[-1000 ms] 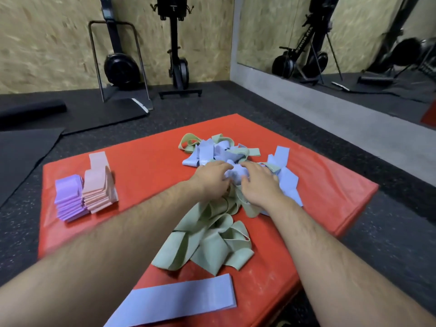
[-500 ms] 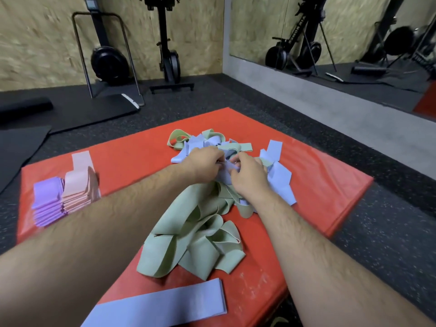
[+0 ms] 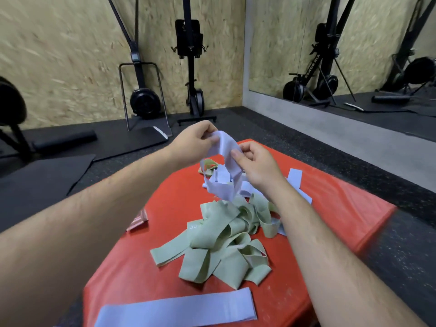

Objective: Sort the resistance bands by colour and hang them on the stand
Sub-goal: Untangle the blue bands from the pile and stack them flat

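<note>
A light blue band [image 3: 227, 159] hangs lifted above the red mat [image 3: 342, 204]. My left hand [image 3: 193, 145] pinches its upper end and my right hand [image 3: 257, 164] pinches it a little lower, at the right side. Under it lies a tangle of more blue bands [image 3: 221, 179] with a green one among them. A heap of green bands [image 3: 226, 241] spreads across the middle of the mat. One blue band [image 3: 174, 311] lies flat at the mat's near edge. A corner of the pink stack [image 3: 138, 221] shows beside my left forearm, which hides the rest.
Black rubber flooring surrounds the mat, with dark floor mats [image 3: 40, 182] at the left. Exercise machines [image 3: 144, 100] stand against the wooden wall. A wall mirror [image 3: 342, 55] fills the right side. No stand is in view.
Both hands have risen from the tangled pile, lifting one blue band off the mat. The camera has tilted up and shifted, so the purple and pink stacks are now mostly hidden.
</note>
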The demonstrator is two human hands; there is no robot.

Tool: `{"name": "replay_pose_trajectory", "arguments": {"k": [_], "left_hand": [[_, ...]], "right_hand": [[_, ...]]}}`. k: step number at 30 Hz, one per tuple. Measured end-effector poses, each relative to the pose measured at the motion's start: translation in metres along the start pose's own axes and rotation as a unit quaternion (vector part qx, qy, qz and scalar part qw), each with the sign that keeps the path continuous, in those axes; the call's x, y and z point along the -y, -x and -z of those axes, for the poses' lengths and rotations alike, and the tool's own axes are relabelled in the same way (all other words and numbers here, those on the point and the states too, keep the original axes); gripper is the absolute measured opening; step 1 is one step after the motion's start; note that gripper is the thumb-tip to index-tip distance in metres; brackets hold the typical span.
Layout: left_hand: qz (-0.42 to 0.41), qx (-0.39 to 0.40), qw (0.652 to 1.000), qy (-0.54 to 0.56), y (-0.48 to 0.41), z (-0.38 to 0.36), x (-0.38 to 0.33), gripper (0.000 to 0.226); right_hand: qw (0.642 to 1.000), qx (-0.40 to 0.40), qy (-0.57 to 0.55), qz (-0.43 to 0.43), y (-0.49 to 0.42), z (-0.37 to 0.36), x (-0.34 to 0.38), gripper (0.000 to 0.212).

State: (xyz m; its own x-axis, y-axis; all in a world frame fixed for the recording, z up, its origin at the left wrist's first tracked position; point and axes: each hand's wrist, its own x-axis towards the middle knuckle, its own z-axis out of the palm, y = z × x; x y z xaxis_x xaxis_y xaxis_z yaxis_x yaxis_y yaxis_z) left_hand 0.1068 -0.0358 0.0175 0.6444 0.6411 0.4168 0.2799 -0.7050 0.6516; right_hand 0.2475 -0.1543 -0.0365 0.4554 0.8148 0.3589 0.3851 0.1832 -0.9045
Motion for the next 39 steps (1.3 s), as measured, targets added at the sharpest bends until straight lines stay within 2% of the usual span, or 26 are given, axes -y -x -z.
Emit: {"name": "replay_pose_trajectory", "arguments": {"k": [2,5,7,9,11,13,17,19,21,24,27,32,34,36,39], "left_hand": [[0.027,-0.008,0.999,0.019,0.014,0.019,0.001,0.012],[0.06,-0.03,0.998,0.012,0.042,0.04,0.01,0.004],[0.053,-0.096,0.994,0.008,0.072,0.045,0.016,0.014],[0.039,-0.199,0.979,0.028,0.108,0.045,0.014,0.018],[0.034,-0.236,0.967,0.09,0.142,0.04,0.013,0.013],[0.018,-0.213,0.971,0.104,0.168,0.034,0.018,0.014],[0.003,-0.226,0.967,0.12,0.182,0.035,0.035,0.038],[-0.005,-0.216,0.972,0.097,0.183,0.04,0.042,0.038],[-0.032,-0.172,0.983,0.06,0.185,0.044,0.049,0.041],[-0.064,-0.13,0.989,-0.029,0.188,0.044,0.06,0.034],[-0.05,-0.176,0.982,-0.048,0.185,0.045,0.066,0.016],[-0.015,-0.213,0.977,-0.009,0.185,0.046,0.072,0.006],[0.026,-0.22,0.975,0.015,0.184,0.047,0.073,0.006],[0.076,-0.208,0.972,0.081,0.183,0.045,0.072,0.006],[0.136,-0.198,0.947,0.212,0.182,0.042,0.065,0.011]], "right_hand": [[0.999,0.028,-0.028,-0.002,0.01,-0.014,0.021,0.018],[0.996,0.045,-0.074,-0.005,0.026,-0.04,0.047,0.018],[0.994,0.029,-0.107,-0.006,0.035,-0.058,0.059,0.015],[0.992,0.014,-0.124,-0.014,0.041,-0.074,0.065,0.013],[0.99,0.028,-0.136,-0.029,0.045,-0.087,0.068,0.009],[0.987,0.06,-0.141,-0.043,0.049,-0.096,0.07,0.01],[0.983,0.106,-0.137,-0.068,0.057,-0.105,0.068,0.02],[0.979,0.126,-0.137,-0.078,0.061,-0.11,0.064,0.025],[0.977,0.138,-0.144,-0.08,0.062,-0.112,0.061,0.031],[0.974,0.16,-0.143,-0.076,0.062,-0.114,0.056,0.037],[0.974,0.182,-0.116,-0.064,0.065,-0.119,0.051,0.036],[0.988,0.136,0.072,0.033,0.071,-0.127,0.038,0.013],[0.985,0.086,0.134,0.072,0.071,-0.131,0.032,0.016],[0.982,0.058,0.139,0.109,0.073,-0.133,0.029,0.024],[0.979,0.066,0.127,0.147,0.079,-0.137,0.029,0.017]]}}
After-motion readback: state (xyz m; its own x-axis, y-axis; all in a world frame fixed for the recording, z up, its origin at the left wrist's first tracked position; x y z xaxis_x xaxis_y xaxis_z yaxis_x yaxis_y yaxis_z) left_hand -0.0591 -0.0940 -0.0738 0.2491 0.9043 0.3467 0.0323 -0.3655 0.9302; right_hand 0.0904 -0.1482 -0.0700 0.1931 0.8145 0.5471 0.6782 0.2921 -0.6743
